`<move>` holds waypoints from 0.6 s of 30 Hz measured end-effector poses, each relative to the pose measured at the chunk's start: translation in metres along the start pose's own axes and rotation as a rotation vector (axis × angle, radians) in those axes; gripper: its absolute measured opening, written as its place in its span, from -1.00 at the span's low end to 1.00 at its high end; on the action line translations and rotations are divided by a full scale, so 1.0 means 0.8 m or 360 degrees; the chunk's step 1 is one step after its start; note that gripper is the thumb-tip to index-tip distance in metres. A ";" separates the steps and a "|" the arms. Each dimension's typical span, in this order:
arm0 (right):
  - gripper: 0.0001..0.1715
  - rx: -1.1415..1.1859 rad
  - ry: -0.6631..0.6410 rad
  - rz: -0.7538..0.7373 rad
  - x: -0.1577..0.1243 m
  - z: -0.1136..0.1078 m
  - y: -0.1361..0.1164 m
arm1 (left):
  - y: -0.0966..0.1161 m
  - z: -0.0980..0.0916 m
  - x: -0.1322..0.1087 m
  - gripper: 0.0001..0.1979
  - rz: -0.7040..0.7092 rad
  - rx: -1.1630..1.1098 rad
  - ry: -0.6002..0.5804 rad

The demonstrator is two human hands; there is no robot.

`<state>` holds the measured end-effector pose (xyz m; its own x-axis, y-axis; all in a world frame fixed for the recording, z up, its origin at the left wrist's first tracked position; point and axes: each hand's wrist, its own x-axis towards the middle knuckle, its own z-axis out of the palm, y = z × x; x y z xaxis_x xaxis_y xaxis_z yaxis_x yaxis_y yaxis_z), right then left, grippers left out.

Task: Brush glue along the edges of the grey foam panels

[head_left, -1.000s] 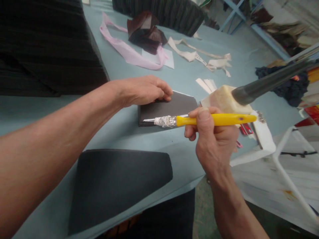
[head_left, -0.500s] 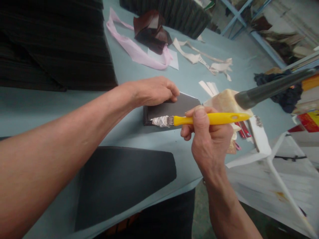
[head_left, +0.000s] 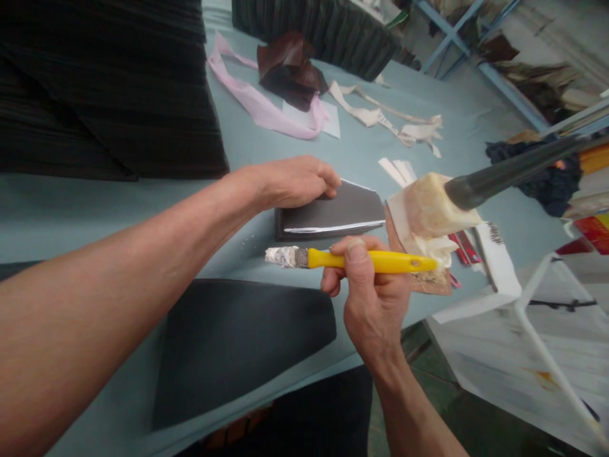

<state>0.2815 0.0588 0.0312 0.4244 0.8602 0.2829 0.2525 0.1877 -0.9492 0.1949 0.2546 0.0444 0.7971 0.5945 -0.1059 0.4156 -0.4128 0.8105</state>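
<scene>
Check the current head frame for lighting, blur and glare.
Head view: dim, diffuse light, the tall dark stack nearly losing its layers; head view: mild overall softness, yet the yellow brush has a readable outline; head view: faint sheen on the crumpled brown material, no strong glare.

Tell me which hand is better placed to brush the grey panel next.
Probably the right hand: it grips the yellow brush near the grey panel, while the left hand rests on that panel.
</scene>
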 end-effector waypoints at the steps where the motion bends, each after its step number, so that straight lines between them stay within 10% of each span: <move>1: -0.64 0.0029 0.0052 0.0011 -0.003 -0.007 0.000 | 0.000 0.000 0.000 -0.50 -0.0005 0.0011 -0.0003; 18: -0.54 0.0068 0.0650 0.0076 -0.043 -0.141 0.016 | 0.027 0.008 -0.019 -0.27 0.0213 0.1076 -0.0191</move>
<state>0.3685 -0.0217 0.0252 0.7471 0.6111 0.2615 0.1913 0.1790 -0.9651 0.1946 0.2324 0.0603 0.8873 0.4440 -0.1247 0.4606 -0.8392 0.2890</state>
